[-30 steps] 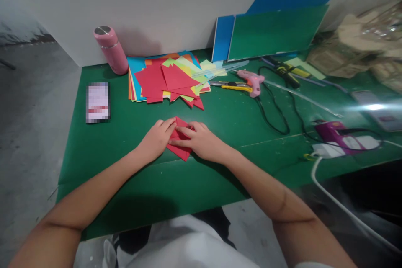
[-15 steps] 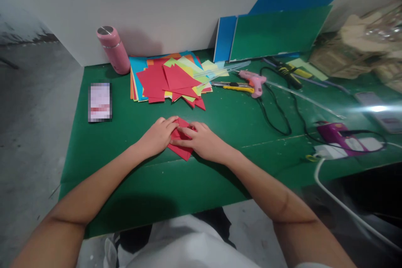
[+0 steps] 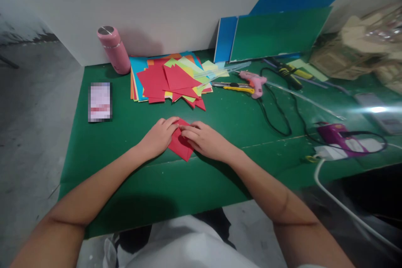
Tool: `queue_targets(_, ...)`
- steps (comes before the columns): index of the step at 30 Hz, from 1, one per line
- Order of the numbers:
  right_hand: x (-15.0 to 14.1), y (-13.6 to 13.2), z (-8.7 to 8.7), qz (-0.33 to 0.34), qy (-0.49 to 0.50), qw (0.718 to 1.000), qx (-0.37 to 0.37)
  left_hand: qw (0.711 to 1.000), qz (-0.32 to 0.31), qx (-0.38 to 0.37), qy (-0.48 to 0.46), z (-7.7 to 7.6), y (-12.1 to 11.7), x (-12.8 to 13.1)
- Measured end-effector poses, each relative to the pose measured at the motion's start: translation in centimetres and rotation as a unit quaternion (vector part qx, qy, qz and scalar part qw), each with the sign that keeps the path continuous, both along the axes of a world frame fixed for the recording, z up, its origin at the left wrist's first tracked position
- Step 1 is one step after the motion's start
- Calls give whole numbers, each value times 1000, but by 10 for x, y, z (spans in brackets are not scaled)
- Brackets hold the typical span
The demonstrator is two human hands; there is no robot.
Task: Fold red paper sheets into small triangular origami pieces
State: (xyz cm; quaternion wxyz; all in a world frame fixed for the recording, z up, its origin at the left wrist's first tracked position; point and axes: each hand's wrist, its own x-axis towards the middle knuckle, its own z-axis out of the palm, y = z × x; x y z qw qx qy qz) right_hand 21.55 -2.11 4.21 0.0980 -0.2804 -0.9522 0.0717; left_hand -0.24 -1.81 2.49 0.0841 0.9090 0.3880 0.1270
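Note:
A small folded piece of red paper (image 3: 182, 147) lies on the green tabletop in front of me, one corner pointing toward me. My left hand (image 3: 161, 135) grips its upper left edge, fingers bent over the top. From the other side my right hand (image 3: 202, 139) pinches the upper right part, its fingertips close to those of my left hand. Fingers cover the top and right edges of the paper, so the folds there are partly hidden.
Beyond my hands lies a pile of coloured paper (image 3: 153, 81). A pink flask (image 3: 114, 52) and a blurred-out card or box (image 3: 99, 102) are left. Rightward are a yellow cutter (image 3: 238, 88), a pink glue gun (image 3: 256, 83) with a cord, and a purple power strip (image 3: 337, 136).
My right hand's fingers have drawn back slightly to the right and curled, uncovering more of the red paper's middle. My left hand stays nearly in place.

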Motion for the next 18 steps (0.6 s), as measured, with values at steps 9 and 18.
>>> queue_targets(9,3,2,0,9,-2,1000,0,1000,-10,-6,29,-1,1,0)
queue_targets(18,3,2,2,13,9,1000,-14,999,-15,18,44,2,-1,3)
